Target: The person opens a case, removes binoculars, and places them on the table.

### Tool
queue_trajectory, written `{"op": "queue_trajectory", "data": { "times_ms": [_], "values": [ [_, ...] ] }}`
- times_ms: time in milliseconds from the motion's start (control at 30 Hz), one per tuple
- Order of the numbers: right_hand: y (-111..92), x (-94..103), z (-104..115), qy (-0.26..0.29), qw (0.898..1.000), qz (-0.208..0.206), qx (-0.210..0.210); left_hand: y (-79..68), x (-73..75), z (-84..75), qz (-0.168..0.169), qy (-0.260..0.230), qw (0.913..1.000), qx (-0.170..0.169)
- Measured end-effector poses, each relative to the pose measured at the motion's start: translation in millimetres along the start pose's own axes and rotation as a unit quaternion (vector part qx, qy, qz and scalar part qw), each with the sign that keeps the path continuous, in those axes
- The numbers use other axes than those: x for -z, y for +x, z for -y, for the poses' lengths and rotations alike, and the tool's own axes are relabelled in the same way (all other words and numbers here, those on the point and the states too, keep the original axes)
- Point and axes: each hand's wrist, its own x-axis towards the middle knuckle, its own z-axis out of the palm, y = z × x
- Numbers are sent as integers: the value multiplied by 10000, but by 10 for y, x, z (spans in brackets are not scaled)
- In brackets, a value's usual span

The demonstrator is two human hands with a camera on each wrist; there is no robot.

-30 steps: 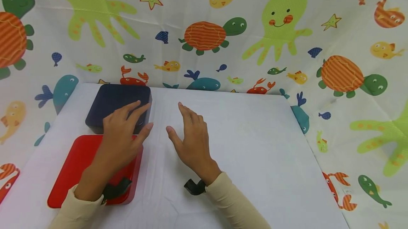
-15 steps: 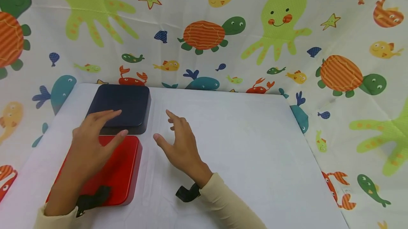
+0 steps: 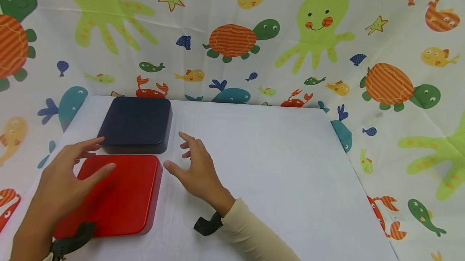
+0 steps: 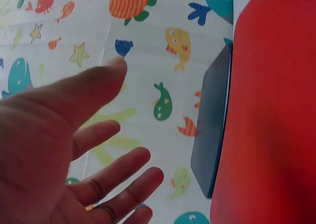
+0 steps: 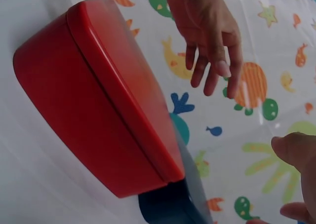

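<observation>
Head view: the red box [image 3: 123,196] lies flat on the left part of the worktop [image 3: 276,172], nearer the person, with the dark blue box [image 3: 136,121] just beyond it. Whether the two boxes touch cannot be told.

Left hand [image 3: 67,180] is held above the far left part of the red box, thumb well apart from loosely bent fingers, holding nothing. Right hand [image 3: 196,172] hangs near the box's right side, thumb parted from slightly bent fingers, also holding nothing. Neither is seen in contact with a box.

Handling, in judgement: the red box looks stiff-walled, and its smooth, faintly glossy surface may prove slippery. Weight and contents cannot be assessed. A seam in the right wrist view suggests a separate lid; a hold on both opposite side walls, below that seam, appears soundest, since gripping the upper band alone could free the lid. Fragility appears low.

Count: one red box, one dark blue box, two hands, two black wrist mounts [image 3: 208,225], one per wrist.
</observation>
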Motion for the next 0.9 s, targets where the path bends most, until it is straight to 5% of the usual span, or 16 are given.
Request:
{"op": "queue_trajectory", "data": {
  "times_ms": [600, 900],
  "values": [
    [-37, -295, -3, 261, 9971, 561, -437, -122, 139, 574, 212, 556, 9962, 633],
    [-16, -475, -28, 353, 9928, 934, -662, -114, 119, 830, 465, 572, 9951, 654]
  ]
}}
